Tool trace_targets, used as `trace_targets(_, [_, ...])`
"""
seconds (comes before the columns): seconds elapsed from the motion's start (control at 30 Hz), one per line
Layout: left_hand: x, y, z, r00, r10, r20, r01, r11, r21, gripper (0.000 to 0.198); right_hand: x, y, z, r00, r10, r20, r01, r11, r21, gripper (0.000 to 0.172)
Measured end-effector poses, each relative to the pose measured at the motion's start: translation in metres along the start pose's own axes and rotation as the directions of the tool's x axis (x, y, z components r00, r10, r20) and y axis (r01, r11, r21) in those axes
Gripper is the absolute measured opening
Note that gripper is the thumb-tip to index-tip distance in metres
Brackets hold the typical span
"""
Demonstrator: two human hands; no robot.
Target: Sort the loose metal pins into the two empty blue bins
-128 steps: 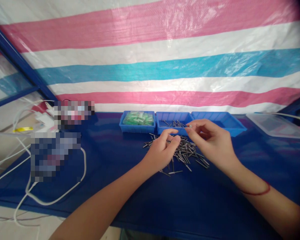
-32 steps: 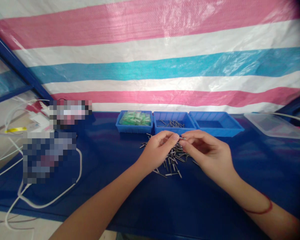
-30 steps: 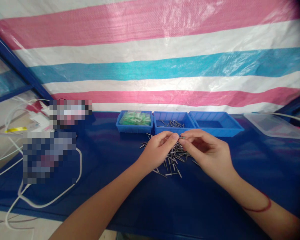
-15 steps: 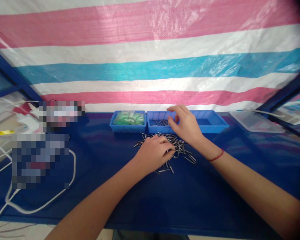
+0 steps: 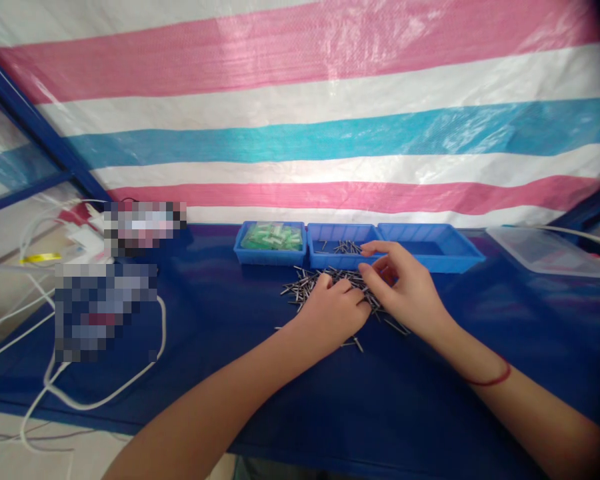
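A heap of small metal pins lies on the blue table just in front of three blue bins. My left hand rests on the heap with its fingers curled down among the pins; what they pinch is hidden. Beside it, touching at the thumb side, my right hand hovers over the right part of the heap. Its fingers are apart and bent, the index finger reaches toward the middle bin, and nothing shows in them. That bin holds several pins.
The left bin holds green pieces; the right bin looks empty. A clear plastic lid lies at the far right. White cables and blurred items sit at the left. A striped tarp hangs behind.
My right hand has drawn back from the middle bin to the heap and lowered. My left hand has stayed on the pins, shifting slightly right.
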State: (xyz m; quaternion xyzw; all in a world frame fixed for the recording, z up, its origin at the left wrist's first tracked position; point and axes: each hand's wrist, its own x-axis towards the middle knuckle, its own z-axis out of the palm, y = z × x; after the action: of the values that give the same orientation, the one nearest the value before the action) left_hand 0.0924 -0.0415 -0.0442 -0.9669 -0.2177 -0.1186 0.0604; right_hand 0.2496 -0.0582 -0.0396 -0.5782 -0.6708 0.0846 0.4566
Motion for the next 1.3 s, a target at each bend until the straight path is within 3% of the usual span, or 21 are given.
trace_targets(0.1, [-0.004, -0.001, 0.001, 0.999, -0.033, -0.007, 0.033, 0.999, -0.025, 0.017, -0.004, 0.002, -0.001, 0.998, 0.068, -0.004, -0.068, 0.996, 0.053, 0.022])
trace_targets(0.2, [-0.006, -0.005, -0.002, 0.970, -0.221, -0.103, 0.196, 0.957, -0.212, 0.015, -0.007, -0.001, 0.002, 0.993, 0.120, 0.011, -0.121, 0.988, 0.097, 0.016])
trace_targets(0.3, [-0.008, -0.012, -0.006, 0.851, -0.496, -0.172, 0.315, 0.745, -0.588, 0.013, -0.011, -0.009, 0.008, 0.984, 0.132, 0.121, -0.154, 0.968, 0.197, 0.018])
trace_targets(0.4, [-0.008, -0.016, -0.009, 0.772, -0.629, -0.094, 0.284, 0.474, -0.833, 0.011, -0.016, -0.019, 0.014, 0.950, 0.140, 0.279, -0.234, 0.910, 0.342, 0.027])
trace_targets(0.5, [-0.008, -0.014, -0.010, 0.764, -0.645, -0.017, 0.246, 0.315, -0.916, 0.010, -0.021, -0.026, 0.020, 0.890, 0.245, 0.385, -0.426, 0.748, 0.508, 0.031])
trace_targets(0.63, [-0.008, -0.007, -0.012, 0.766, -0.642, 0.043, 0.234, 0.215, -0.948, 0.012, -0.024, -0.029, 0.023, 0.787, 0.359, 0.502, -0.617, 0.430, 0.659, 0.029])
trace_targets(0.77, [-0.009, -0.005, -0.013, 0.776, -0.630, 0.025, 0.189, 0.195, -0.962, 0.012, -0.024, -0.029, 0.020, 0.759, 0.346, 0.551, -0.648, 0.325, 0.689, 0.031])
trace_targets(0.93, [-0.011, -0.010, -0.010, 0.769, -0.638, -0.046, 0.168, 0.271, -0.948, 0.010, -0.023, -0.029, 0.019, 0.769, 0.376, 0.518, -0.634, 0.340, 0.695, 0.032])
trace_targets(1.13, [-0.011, -0.014, -0.013, 0.762, -0.638, -0.109, 0.171, 0.362, -0.916, 0.008, -0.020, -0.035, 0.020, 0.724, 0.366, 0.585, -0.683, 0.261, 0.682, 0.032])
trace_targets(1.3, [-0.011, -0.012, -0.016, 0.759, -0.624, -0.186, 0.170, 0.465, -0.869, 0.008, -0.019, -0.033, 0.018, 0.763, 0.403, 0.506, -0.629, 0.279, 0.726, 0.024])
